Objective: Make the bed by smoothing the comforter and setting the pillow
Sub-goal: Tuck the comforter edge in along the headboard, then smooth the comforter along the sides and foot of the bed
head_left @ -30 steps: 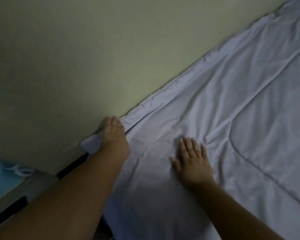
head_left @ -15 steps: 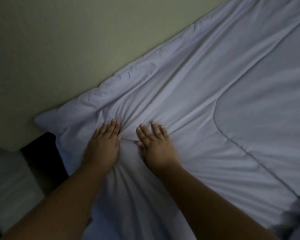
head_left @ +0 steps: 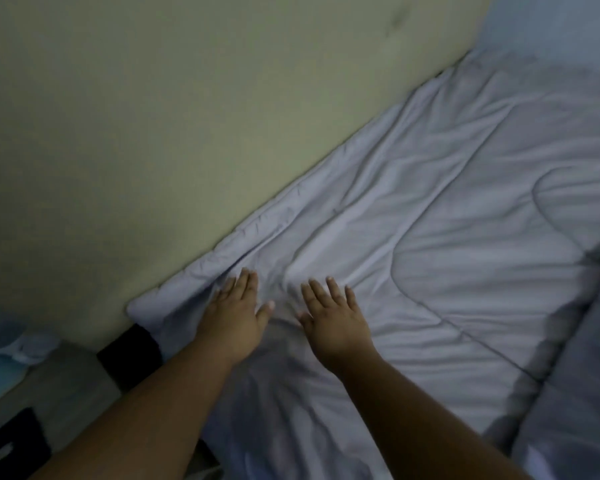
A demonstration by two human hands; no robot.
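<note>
Comforter [head_left: 430, 271] lies spread over the bed, long edge run up against the wall [head_left: 187, 133], near corner [head_left: 142, 306] poking past the bed end beside a dark gap. Still creased: folds fan out from the spot between the hands toward the far end, plus ripples along the wall edge.

Left hand [head_left: 232, 313] flat, palm down, fingers apart, just inside the wall-side hem. Right hand [head_left: 333, 320] same, flat and splayed, just beside it. Neither clamps cloth; both press on top. Looks like palms are placed side by side so a push spreads the bunched fabric outward rather than dragging the whole cover.

No pillow in view, so that step looks not yet done. Darker grey bedding [head_left: 575, 393] borders the comforter on the right. Blurred pale-blue clutter [head_left: 0, 362] low left, can't tell what.
</note>
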